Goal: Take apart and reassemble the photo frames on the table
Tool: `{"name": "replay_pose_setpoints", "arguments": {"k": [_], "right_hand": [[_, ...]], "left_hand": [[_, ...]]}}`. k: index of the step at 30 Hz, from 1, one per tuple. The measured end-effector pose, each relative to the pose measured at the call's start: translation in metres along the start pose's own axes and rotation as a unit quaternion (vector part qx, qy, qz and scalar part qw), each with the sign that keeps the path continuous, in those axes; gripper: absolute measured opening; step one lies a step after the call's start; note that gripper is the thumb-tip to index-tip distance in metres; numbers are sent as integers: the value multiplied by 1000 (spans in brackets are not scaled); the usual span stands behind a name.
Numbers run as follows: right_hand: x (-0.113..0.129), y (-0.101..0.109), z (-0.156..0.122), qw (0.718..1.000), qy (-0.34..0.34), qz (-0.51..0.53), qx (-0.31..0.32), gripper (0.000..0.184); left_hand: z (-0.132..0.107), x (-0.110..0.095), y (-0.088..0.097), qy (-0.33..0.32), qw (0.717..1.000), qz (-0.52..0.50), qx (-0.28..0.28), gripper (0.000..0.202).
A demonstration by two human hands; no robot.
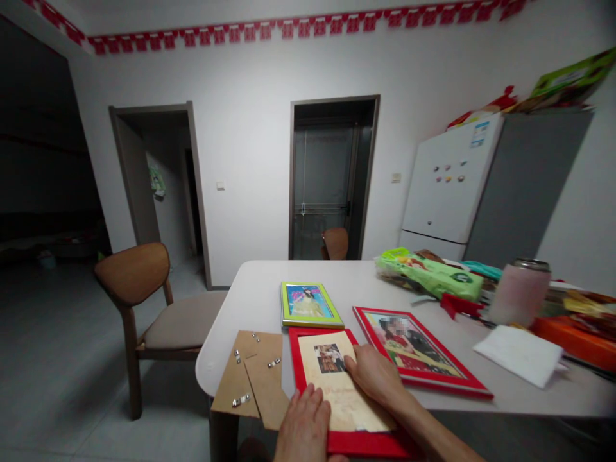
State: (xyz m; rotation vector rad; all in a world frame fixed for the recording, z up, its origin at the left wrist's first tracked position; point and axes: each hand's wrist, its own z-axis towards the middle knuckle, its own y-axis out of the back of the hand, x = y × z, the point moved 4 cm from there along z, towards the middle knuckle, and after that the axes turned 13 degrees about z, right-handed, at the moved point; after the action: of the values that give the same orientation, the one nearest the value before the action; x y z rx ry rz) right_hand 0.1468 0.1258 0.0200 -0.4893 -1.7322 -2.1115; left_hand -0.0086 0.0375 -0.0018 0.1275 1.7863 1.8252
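A cream photo sheet (344,401) with a small picture near its top lies over a red picture frame (297,359) at the near table edge. My left hand (305,423) rests on the sheet's lower left side, fingers stretched out flat. At the right edge, my right hand (378,378) has thumb and fingers closed on the sheet; some fingers are hidden. Brown backing boards (248,375) with metal clips lie left of it. A green picture frame (312,305) is behind, and another red-framed photo (416,350) is to the right.
A white table (257,289) carries a green packet (428,273), a pink jar (522,292), white tissue (520,353) and an orange-red package (577,343) on the right. A wooden chair (132,273) stands left; a fridge (447,179) is at the back right.
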Motion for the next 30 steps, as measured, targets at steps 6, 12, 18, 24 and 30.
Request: {"name": "replay_pose_setpoints", "arguments": {"k": [6, 12, 18, 24, 30], "right_hand": [[1, -3, -3, 998, 38, -50, -18, 30], [61, -7, -22, 981, 160, 109, 18, 35], [138, -57, -54, 962, 235, 102, 96, 41], [136, -56, -50, 954, 209, 198, 79, 48], [76, 4, -60, 937, 214, 265, 78, 45]], "left_hand": [[0, 6, 0, -16, 1000, 5, 7, 66], [-37, 67, 38, 97, 991, 90, -8, 74], [-52, 121, 53, 227, 958, 172, -45, 58], [-44, 121, 51, 182, 961, 136, -155, 49], [-28, 61, 43, 47, 972, 70, -217, 54]]}}
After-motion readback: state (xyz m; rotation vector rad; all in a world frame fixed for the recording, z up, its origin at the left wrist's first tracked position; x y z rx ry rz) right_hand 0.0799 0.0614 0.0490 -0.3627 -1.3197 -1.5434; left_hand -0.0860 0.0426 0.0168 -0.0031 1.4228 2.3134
